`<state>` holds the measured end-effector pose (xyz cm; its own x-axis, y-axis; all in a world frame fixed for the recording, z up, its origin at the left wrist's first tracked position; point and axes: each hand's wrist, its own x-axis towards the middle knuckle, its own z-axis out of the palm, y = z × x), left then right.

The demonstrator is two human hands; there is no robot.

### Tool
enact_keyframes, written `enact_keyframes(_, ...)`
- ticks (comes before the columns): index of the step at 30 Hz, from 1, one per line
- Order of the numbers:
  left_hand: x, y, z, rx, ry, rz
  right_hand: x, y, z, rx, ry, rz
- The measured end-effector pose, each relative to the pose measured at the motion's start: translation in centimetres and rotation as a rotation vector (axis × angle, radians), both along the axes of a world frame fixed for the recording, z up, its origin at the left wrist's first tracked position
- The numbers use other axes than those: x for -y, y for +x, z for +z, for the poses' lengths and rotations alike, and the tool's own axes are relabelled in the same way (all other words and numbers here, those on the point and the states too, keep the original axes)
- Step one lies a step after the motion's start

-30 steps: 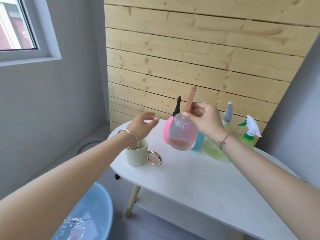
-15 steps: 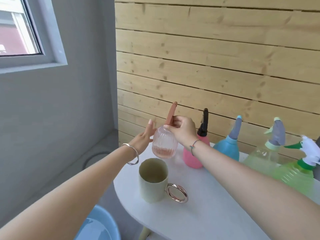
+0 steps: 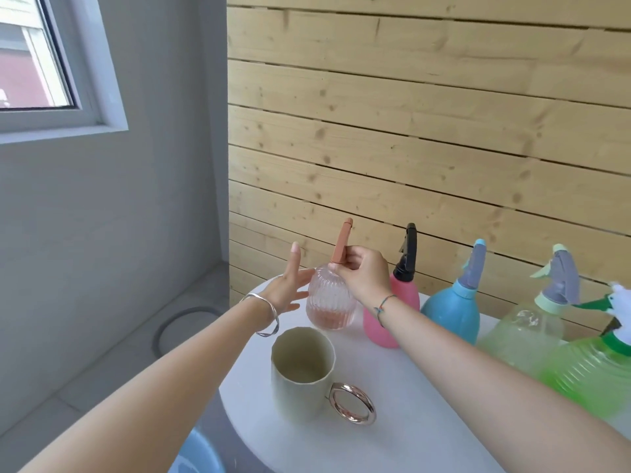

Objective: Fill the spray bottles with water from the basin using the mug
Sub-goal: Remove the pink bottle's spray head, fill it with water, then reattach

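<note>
Evidently we are at the opening step, with no water moved yet. Just left of the frame's centre, our right hand (image 3: pixel 362 274) has its fingers curled round the neck of the clear ribbed bottle (image 3: pixel 329 302), pinching the base of its terracotta spray head (image 3: pixel 341 245). Our left hand (image 3: pixel 290 288) is flat and spread, holding nothing, its palm turned to the bottle's left flank; whether it touches the ribs or sits just beside them we cannot tell. Nor can we say if the bottle rests on the white table (image 3: pixel 409 431) or hangs just above it; a little pinkish liquid lies in its bottom.

The mug (image 3: pixel 302 370) stands upright and looks empty in the lower middle, ring handle to the right; only a blue edge of the basin (image 3: pixel 201 452) shows at the bottom, left of centre. A pink bottle (image 3: pixel 403 302), a blue bottle (image 3: pixel 450 312) and two green ones run off to the right edge, all capped.

Next, we judge, the left hand must close on the ribbed body and brace it while the right twists the head free; the body looks smooth, so a firm grip matters.
</note>
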<state>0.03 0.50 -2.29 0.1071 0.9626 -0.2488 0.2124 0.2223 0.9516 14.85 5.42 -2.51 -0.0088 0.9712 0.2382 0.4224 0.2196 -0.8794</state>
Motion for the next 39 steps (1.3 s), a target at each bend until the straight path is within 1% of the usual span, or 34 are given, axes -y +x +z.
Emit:
enact_keyframes(4, -0.2, 0.1, 0.2, 0.011, -0.021, 0.04, 0.8, 0.4, 0.9, 0.056, -0.019, 0.034)
enact_keyframes(6, 0.1, 0.4, 0.5, -0.049, 0.032, 0.059, 2.5, 1.2, 1.5, 0.117, 0.029, 0.073)
enact_keyframes(8, 0.7, 0.7, 1.1, -0.161, 0.126, 0.056, 4.8, 2.4, 2.4, 0.171, 0.168, 0.069)
enact_keyframes(10, 1.6, 1.1, 1.5, -0.26, 0.256, 0.039, 6.9, 4.1, 3.2, 0.175, 0.382, 0.013)
enact_keyframes(12, 2.6, 1.8, 1.7, -0.27, 0.349, 0.055, 7.7, 5.9, 3.6, 0.132, 0.528, -0.084)
enact_keyframes(13, 3.0, 2.1, 1.7, -0.256, 0.366, 0.071, 7.6, 6.6, 3.6, 0.122, 0.537, -0.14)
enact_keyframes(14, 3.3, 2.5, 1.7, -0.252, 0.371, 0.083, 7.3, 7.3, 3.5, 0.125, 0.502, -0.196)
enact_keyframes(15, 3.5, 2.8, 1.6, -0.26, 0.372, 0.09, 6.9, 7.7, 3.3, 0.135, 0.419, -0.254)
enact_keyframes(17, 3.9, 3.8, 1.5, -0.283, 0.37, 0.091, 5.8, 8.3, 3.0, 0.169, 0.16, -0.325)
enact_keyframes(18, 4.0, 4.2, 1.4, -0.287, 0.368, 0.089, 5.2, 8.3, 2.8, 0.167, 0.04, -0.314)
enact_keyframes(20, 4.2, 5.1, 1.3, -0.267, 0.379, 0.092, 4.0, 8.1, 2.4, 0.122, -0.079, -0.253)
enact_keyframes(22, 4.7, 5.8, 1.3, -0.214, 0.421, 0.1, 3.1, 7.7, 2.2, 0.108, -0.077, -0.22)
enact_keyframes(24, 5.3, 6.3, 1.6, -0.195, 0.497, 0.103, 2.9, 7.4, 2.1, 0.141, -0.027, -0.22)
enact_keyframes(26, 6.0, 6.8, 2.0, -0.198, 0.579, 0.087, 3.9, 7.6, 2.6, 0.124, 0.03, -0.208)
enact_keyframes(28, 6.6, 7.3, 2.3, -0.197, 0.614, 0.055, 5.8, 8.3, 4.0, 0.075, 0.128, -0.175)
enact_keyframes(30, 7.5, 8.2, 2.9, -0.192, 0.568, 0.001, 8.4, 9.3, 6.2, -0.009, 0.208, -0.143)
enact_keyframes(32, 9.0, 9.7, 3.9, -0.158, 0.522, -0.072, 11.5, 10.5, 8.5, -0.172, 0.236, -0.101)
enact_keyframes(34, 10.5, 11.3, 5.0, -0.088, 0.465, -0.134, 14.2, 11.7, 10.2, -0.334, 0.186, -0.037)
enact_keyframes(35, 11.3, 11.9, 5.3, -0.067, 0.447, -0.152, 15.3, 12.3, 10.8, -0.377, 0.15, 0.004)
enact_keyframes(37, 12.9, 13.2, 5.7, -0.051, 0.439, -0.147, 17.2, 13.6, 11.5, -0.402, 0.091, 0.076)
enact_keyframes(39, 14.2, 14.0, 5.7, -0.032, 0.432, -0.143, 18.5, 14.6, 11.8, -0.394, 0.078, 0.114)
